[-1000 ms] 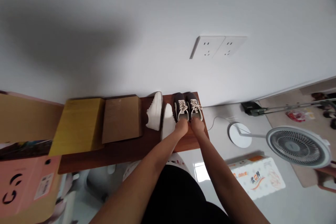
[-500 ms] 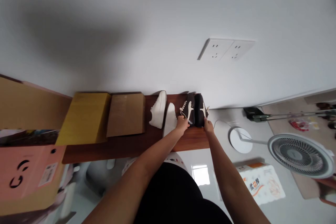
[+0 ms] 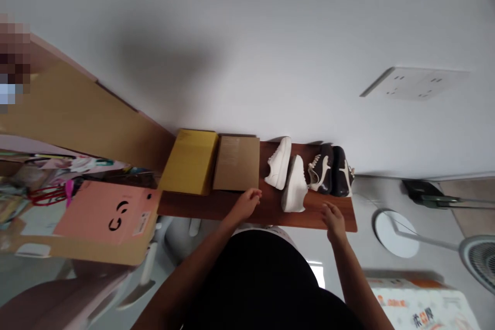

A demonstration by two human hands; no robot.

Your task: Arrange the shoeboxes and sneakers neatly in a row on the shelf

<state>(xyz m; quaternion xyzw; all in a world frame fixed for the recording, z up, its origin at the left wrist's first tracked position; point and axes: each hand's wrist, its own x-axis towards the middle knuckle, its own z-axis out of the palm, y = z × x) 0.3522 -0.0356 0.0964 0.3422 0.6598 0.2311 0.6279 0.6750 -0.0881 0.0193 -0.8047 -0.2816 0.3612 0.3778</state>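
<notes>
On the wooden shelf board (image 3: 266, 211) stand two pairs of shoes. The dark brown sneakers with cream trim, a left one (image 3: 324, 167) and a right one (image 3: 342, 175), sit side by side at the right end. To their left are two white sneakers (image 3: 279, 162), the second white sneaker (image 3: 295, 185) nearer to me. My left hand (image 3: 247, 204) is over the board's front part, by the brown cardboard box (image 3: 236, 164), fingers loosely bent and empty. Below the dark sneakers, apart from them, my right hand (image 3: 334, 219) hovers with loosely curled fingers, holding nothing.
A yellow box (image 3: 191, 162) stands left of the brown one. Farther left, a pink box (image 3: 112, 211) lies in a large open carton with assorted items. On the right are a white fan base (image 3: 398, 232), fan head (image 3: 481, 258), and printed white pack (image 3: 421, 304). Wall sockets (image 3: 417, 82) are above.
Both hands have let go of the dark sneakers and drawn back, the left one going toward the brown box. My view has swung left, so things appear farther right.
</notes>
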